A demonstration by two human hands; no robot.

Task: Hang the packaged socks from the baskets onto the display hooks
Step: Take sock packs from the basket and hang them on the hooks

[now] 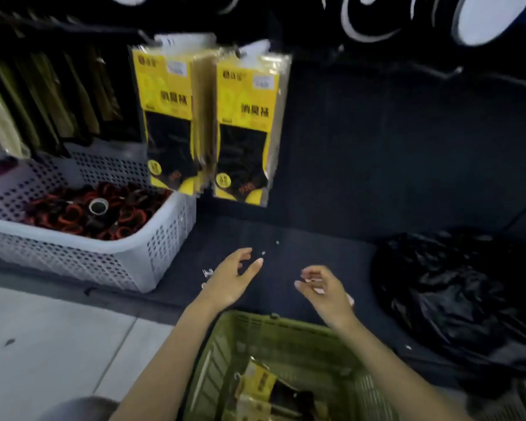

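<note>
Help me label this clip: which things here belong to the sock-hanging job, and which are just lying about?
Job: green basket, loose sock packs in it, hung sock packs, left hand, right hand, both empty.
Lying about: white basket of red-and-black rings, black plastic bag.

A dark, low display shelf (316, 235) is bordered by a pale tiled floor (43, 344). On its left a white perforated basket (82, 256) is set, on its right a crumpled black plastic bag (456, 284); small white scraps (263, 253) are scattered between. A green basket (255, 332) is seen at its front edge.
</note>
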